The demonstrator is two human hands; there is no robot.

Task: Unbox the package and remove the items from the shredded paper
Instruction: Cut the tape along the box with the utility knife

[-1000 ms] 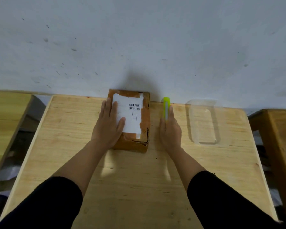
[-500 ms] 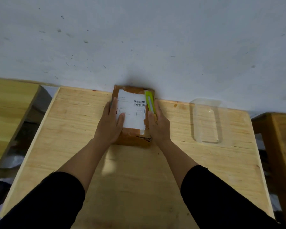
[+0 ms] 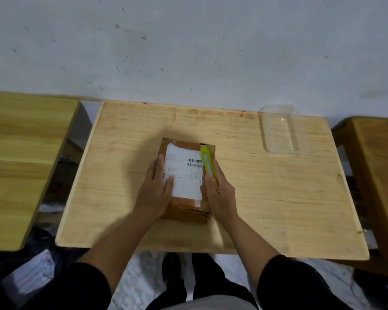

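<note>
A brown taped cardboard package (image 3: 184,208) with a white shipping label lies near the middle of the wooden table (image 3: 267,198). My left hand (image 3: 157,193) clasps the package's left side, fingers along the edge and thumb on the label. A lime-green box cutter (image 3: 207,162) lies along the package's right top edge, held by my right hand (image 3: 220,193), which also presses against the package's right side. The package is closed; its contents are hidden.
A clear plastic tray (image 3: 278,133) sits at the table's far right corner by the grey wall. Another wooden table (image 3: 20,157) stands to the left, and a wooden stool (image 3: 376,171) to the right. My legs and feet show below the table's near edge.
My right hand picked up the green cutter from the table and brought it onto the package. Both hands have drawn the package from the wall toward the table's middle.
</note>
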